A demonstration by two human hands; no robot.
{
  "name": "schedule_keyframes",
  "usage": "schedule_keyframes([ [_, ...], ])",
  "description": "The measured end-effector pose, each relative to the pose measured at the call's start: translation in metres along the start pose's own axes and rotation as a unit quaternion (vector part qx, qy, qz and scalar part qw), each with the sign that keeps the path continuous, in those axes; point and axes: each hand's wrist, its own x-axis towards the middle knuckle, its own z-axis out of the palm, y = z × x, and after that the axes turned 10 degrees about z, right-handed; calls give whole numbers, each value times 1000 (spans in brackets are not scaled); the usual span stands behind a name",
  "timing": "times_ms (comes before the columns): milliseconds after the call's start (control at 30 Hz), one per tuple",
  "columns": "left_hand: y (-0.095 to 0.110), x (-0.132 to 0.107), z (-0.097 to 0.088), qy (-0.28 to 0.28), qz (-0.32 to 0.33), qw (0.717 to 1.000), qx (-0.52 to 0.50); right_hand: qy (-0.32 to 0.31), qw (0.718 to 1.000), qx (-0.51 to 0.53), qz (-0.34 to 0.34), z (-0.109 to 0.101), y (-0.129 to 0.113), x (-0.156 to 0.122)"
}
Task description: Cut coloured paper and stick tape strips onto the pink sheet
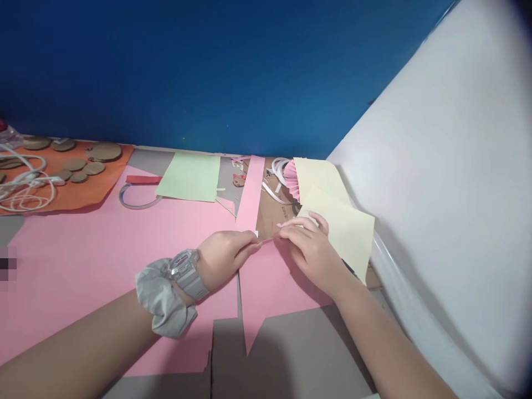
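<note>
Between my two hands runs a short, thin tan strip; most of it is hidden by my fingers. My left hand, with a grey watch and a grey scrunchie on the wrist, pinches one end with thumb and forefinger. The fingertips of my right hand close on the other end, its outer fingers lifted and curled. Under the hands lies a cut piece of pink paper with a pointed lower corner. Just beyond them is a brown cardboard piece beside a long pink strip.
Large pink paper covers the left side, with a green sheet and a grey hoop. Cardboard discs and white cables lie on orange paper. Pale yellow sheets lie right, near a white wall.
</note>
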Motion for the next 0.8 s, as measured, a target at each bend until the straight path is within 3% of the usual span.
schedule_keyframes([
  [233, -2, 1, -2, 11, -20, 1000, -9, -38, 999, 9, 34, -7, 3, 2],
  [500, -3, 1, -1, 3, -36, 999, -4, -36, 998, 1, 49, -8, 9, 2],
  [800, -6, 2, -1, 45, -47, 997, -32, 11, 995, -15, 102, -8, 49, 2],
])
